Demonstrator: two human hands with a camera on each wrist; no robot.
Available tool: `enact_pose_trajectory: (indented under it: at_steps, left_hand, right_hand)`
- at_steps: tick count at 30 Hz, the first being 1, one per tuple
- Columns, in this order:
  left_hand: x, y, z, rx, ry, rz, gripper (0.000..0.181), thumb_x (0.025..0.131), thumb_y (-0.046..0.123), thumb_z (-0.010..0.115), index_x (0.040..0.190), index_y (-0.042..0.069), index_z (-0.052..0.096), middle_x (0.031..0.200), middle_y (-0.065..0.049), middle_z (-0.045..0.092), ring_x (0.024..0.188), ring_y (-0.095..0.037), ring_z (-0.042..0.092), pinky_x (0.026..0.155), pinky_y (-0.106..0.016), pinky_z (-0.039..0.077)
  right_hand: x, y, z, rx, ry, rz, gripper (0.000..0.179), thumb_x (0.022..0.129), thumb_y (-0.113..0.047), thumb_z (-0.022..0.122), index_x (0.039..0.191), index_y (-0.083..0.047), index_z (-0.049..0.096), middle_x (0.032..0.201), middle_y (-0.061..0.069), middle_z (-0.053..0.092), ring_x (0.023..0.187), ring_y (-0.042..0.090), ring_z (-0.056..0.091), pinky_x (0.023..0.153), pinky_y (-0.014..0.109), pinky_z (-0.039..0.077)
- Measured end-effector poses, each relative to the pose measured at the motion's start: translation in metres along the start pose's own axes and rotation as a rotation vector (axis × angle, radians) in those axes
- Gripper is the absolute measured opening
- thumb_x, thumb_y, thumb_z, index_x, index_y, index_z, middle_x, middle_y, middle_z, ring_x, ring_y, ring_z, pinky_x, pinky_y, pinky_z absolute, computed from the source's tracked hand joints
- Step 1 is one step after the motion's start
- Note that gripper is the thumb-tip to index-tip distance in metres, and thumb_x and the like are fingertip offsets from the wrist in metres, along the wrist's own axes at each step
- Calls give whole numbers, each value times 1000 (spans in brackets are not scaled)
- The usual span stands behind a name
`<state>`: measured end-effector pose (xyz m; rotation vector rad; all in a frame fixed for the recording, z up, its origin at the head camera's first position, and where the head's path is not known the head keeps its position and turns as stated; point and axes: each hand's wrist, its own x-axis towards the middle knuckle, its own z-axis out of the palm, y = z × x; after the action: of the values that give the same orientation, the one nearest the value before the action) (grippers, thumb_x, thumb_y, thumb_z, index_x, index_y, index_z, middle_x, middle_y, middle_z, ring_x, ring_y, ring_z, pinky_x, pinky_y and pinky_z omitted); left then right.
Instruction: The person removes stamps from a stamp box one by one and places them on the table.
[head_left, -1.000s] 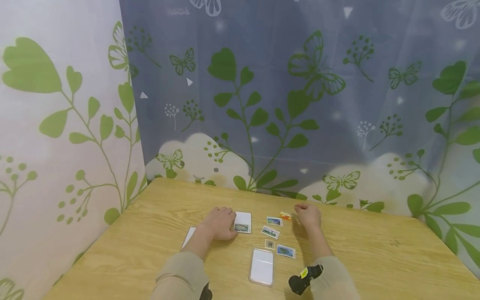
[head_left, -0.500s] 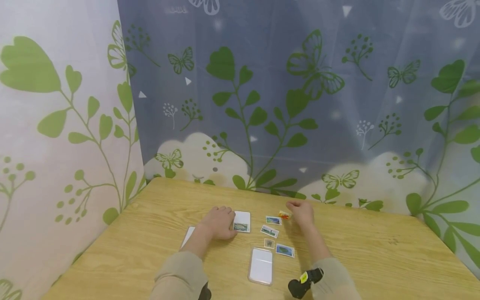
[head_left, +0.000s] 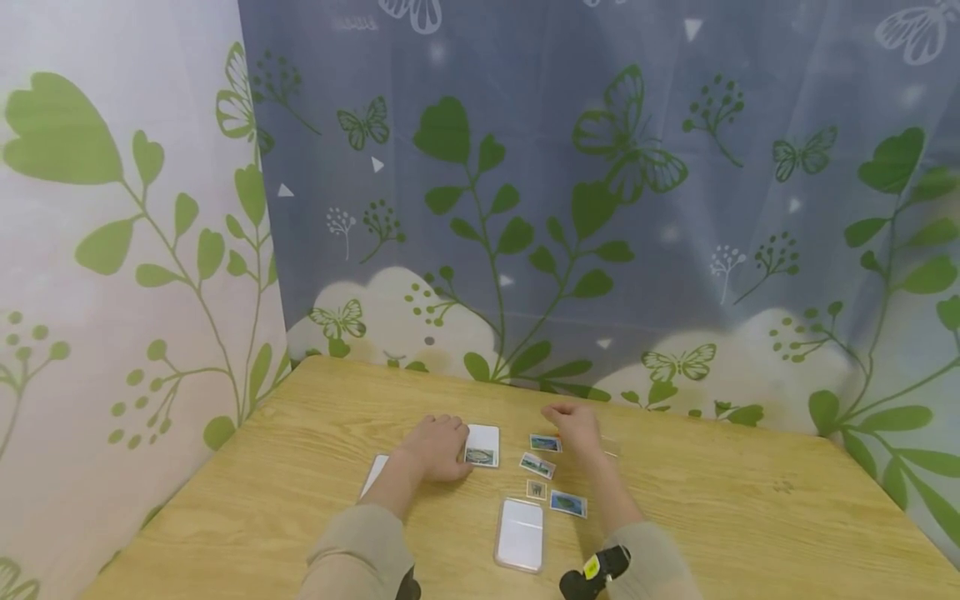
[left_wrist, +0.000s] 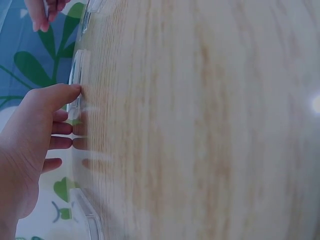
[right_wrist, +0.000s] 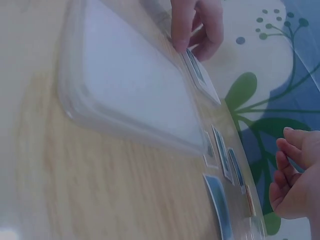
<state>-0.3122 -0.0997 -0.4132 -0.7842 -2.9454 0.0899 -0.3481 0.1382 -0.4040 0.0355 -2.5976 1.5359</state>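
My left hand (head_left: 437,448) rests on the table at the left edge of a white-backed clear card case (head_left: 483,437), with the thumb and fingertips touching its edge. A green-toned stamp (head_left: 481,457) lies on the lower part of that case. My right hand (head_left: 579,431) hovers over the right side of the stamps, fingers curled, thumb and index tip together; nothing shows between them. Just under it an orange stamp (right_wrist: 250,200) is mostly hidden in the head view. Nearby lie a blue stamp (head_left: 545,443), a green landscape stamp (head_left: 537,466) and a blue leaf-patterned stamp (head_left: 568,503).
A second white-backed case (head_left: 520,535) lies in front, a third one (head_left: 374,477) partly behind my left forearm. A small beige stamp (head_left: 536,489) sits above the front case. A small clear piece (head_left: 611,446) lies right of my right hand. A patterned curtain (head_left: 525,208) stands behind the table.
My right hand has moved left, from beyond the orange stamp to above it, covering it in the head view. The left hand and the cases have stayed put.
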Motion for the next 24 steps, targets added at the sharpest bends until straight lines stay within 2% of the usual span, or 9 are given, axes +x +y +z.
enact_pose_trajectory:
  at_steps: [3,6,14,17,20,24]
  left_hand:
    - [-1,1,0,-6,1,-1,53,84,49,55,115,6,56,115,-7,56,111,-24,50,97,-41,38]
    - [-2,1,-1,-11,2,-1,52,84,49,55,115,6,56,115,-7,56,111,-24,50,97,-41,38]
    - [-2,2,-2,-27,0,-6,51,85,48,56,113,6,57,115,-7,56,111,-24,50,97,-42,38]
    - [-1,1,-3,-31,-1,-12,52,84,48,56,115,6,57,116,-7,56,111,-24,50,98,-42,38]
    - [0,1,-2,-32,1,-14,51,83,48,57,113,6,57,115,-7,57,110,-23,51,97,-41,38]
    - [0,0,0,-33,0,-13,52,83,48,56,113,6,57,114,-6,56,109,-23,51,96,-40,39]
  right_hand:
    - [-2,-4,7,-25,-27,-18,30,89,-21,61,103,5,67,106,20,64,101,36,57,86,47,46]
    - [-3,-6,14,-54,-48,-43,30,88,-22,62,100,4,68,103,19,65,100,35,58,85,47,46]
    - [-7,-9,27,8,-106,-31,29,85,-27,66,95,0,69,105,17,65,102,35,56,89,50,43]
    - [-9,-9,30,13,-124,-15,29,84,-29,67,93,-1,69,101,13,66,93,28,58,84,44,47]
    - [-12,-10,34,1,-134,1,29,83,-30,68,92,-3,70,82,6,64,72,18,54,67,33,48]
    - [-16,-13,38,-28,-137,20,27,82,-30,69,91,-4,71,75,3,60,68,16,50,60,27,44]
